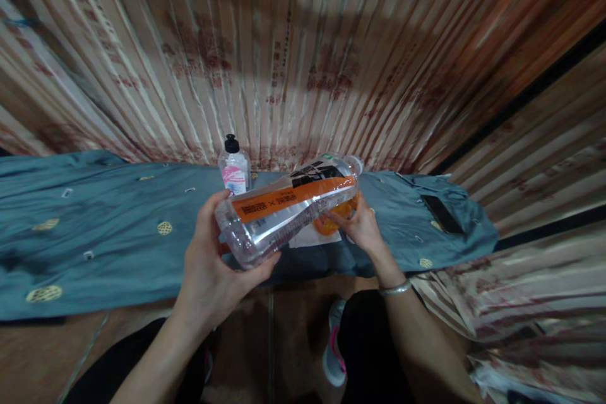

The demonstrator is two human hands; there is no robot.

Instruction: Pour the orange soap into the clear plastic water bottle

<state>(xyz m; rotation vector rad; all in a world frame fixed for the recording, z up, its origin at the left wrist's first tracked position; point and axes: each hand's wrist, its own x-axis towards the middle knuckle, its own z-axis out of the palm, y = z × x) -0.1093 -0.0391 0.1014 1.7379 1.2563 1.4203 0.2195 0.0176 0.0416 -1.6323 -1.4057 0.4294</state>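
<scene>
A large clear plastic bottle with an orange and silver label (293,202) is tilted across the middle, its base toward the lower left and its neck toward the upper right. My left hand (218,259) is wrapped round the base end. My right hand (357,224) is closed near the neck end, beside an orange object (331,218) that lies partly behind the bottle. The bottle hides part of the right fingers, so what exactly they grip is unclear. Behind my left hand stands a small clear bottle with a black cap and a pink label (234,173).
A teal patterned cloth (118,227) covers the long low surface. A dark phone (441,214) lies at its right. White paper (315,237) sits under the orange object. Pleated curtains (284,63) hang behind and at the right. My legs and shoes are below.
</scene>
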